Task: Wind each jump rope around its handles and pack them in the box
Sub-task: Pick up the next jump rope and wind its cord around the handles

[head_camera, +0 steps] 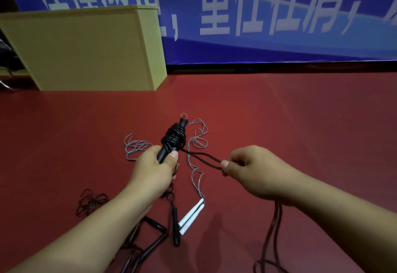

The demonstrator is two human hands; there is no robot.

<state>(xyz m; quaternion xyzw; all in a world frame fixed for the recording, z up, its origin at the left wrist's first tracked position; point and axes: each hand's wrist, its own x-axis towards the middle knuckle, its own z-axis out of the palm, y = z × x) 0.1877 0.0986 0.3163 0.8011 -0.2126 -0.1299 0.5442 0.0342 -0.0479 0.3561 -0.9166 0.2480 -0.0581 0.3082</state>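
Note:
My left hand (155,166) grips the black handles of a jump rope (174,138), held upright above the red floor, with several turns of black cord wound round their upper part. A doubled length of that cord (203,157) runs right to my right hand (250,168), which pinches it between thumb and fingers. The rest of the cord (271,236) hangs down past my right wrist to the floor. The cardboard box (86,49) stands at the back left; its inside is hidden.
On the floor lie a white-handled rope (191,215) with a loose grey cord (197,141), and several black handles (153,238) with tangled black cord (91,201) near my left forearm. A blue banner (279,14) lines the far wall.

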